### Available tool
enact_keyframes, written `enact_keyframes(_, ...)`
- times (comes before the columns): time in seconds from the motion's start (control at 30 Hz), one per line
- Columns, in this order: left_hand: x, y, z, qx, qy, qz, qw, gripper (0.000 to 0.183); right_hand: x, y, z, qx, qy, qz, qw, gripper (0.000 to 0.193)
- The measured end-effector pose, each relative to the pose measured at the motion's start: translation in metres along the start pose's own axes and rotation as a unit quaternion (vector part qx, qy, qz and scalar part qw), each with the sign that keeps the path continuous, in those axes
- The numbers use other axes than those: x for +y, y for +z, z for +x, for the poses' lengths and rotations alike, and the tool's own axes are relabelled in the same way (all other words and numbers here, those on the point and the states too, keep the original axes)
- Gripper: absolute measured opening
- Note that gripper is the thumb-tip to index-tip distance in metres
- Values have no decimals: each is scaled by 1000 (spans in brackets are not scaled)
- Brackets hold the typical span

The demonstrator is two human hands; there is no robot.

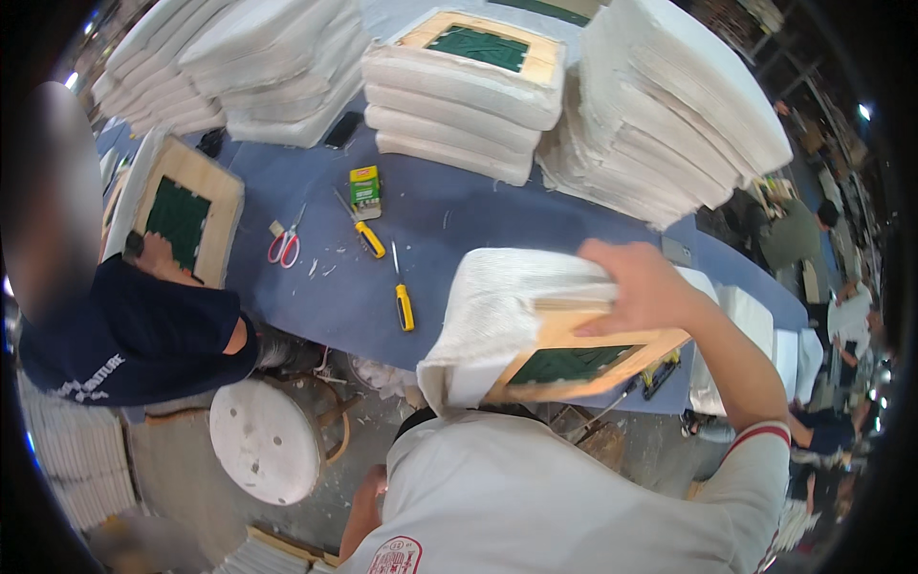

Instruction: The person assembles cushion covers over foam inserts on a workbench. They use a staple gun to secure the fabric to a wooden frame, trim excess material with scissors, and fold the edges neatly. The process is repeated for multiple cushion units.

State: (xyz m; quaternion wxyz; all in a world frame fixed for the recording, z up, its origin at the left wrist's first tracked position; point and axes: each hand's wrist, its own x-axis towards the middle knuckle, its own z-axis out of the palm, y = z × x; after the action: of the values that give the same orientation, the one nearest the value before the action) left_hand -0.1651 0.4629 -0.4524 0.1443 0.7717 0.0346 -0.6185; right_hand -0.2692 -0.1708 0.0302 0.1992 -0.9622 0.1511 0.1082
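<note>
My right hand (641, 292) grips the upper edge of a white fabric-covered seat cushion (502, 297), fingers over its wooden frame. The cushion stands tilted on its side at the table's near edge, against my body. Its underside shows a pale wooden frame (516, 378) with dark green webbing (574, 364) in the opening. Loose white fabric hangs at its left corner. Down by my left side, my left hand (376, 481) shows only in part; its fingers are hidden. Left of the cushion lie a yellow-handled screwdriver (404, 306) and a second yellow-handled tool (368, 239).
Stacked white cushions (459, 105) line the far side of the blue-covered table (316, 210). Red-handled scissors (285, 247) and a green-yellow box (364, 191) lie there. At left, a co-worker in a dark shirt (143, 325) handles another cushion (215, 172). A round stool (263, 440) stands below.
</note>
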Motion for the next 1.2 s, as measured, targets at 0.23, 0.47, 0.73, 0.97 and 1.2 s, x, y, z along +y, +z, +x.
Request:
enact_keyframes(0.23,28,-92,52,-41,14,93,995,46,-21,36,-170,549,214,334,736,82)
enact_keyframes(0.47,67,-163,72,-71,22,176,982,52,-49,303,-99,616,243,674,327,70)
enact_keyframes(0.73,103,-191,38,-46,117,154,980,18,-98,446,-54,15,310,728,611,41)
enact_keyframes(0.97,159,-134,-77,-22,209,66,975,7,-47,410,-88,180,492,657,542,49)
enact_keyframes(1.2,270,-20,-158,-261,299,-17,918,19,31,412,-113,177,523,659,511,42)
